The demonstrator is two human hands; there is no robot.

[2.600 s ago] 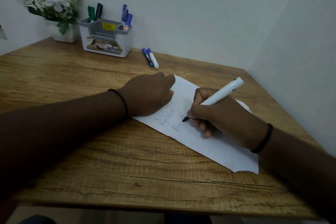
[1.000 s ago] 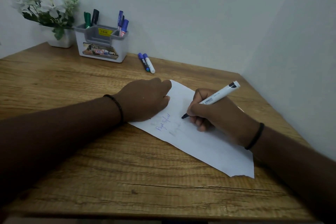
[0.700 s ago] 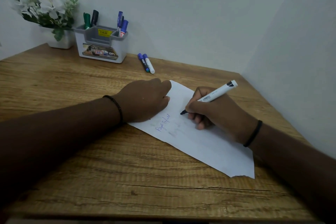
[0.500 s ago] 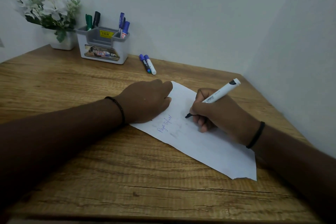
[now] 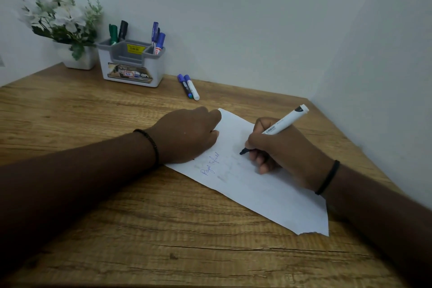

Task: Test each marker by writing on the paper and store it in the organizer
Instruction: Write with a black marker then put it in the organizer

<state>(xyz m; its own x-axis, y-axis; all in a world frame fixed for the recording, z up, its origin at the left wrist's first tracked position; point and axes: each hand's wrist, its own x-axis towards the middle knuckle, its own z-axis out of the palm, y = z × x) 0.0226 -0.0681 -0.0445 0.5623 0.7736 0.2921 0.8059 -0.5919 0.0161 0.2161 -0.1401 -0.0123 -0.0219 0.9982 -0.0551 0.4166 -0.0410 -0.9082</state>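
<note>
A single head-worn wide-angle camera looks forward and down across a wooden table point(image 5: 117, 229) toward a corner of pale walls, both forearms reaching in from the bottom edge, the hands close below the lens, the organizer point(image 5: 131, 65) farther back by the wall.

A white marker point(image 5: 281, 123) with a black tip slants over the torn-edged white paper point(image 5: 261, 184) near the bench's right edge, two blue-capped markers point(image 5: 189, 86) lie by the back edge, and the grey organizer point(image 5: 131, 65) holds upright markers at the back-left corner.
</note>
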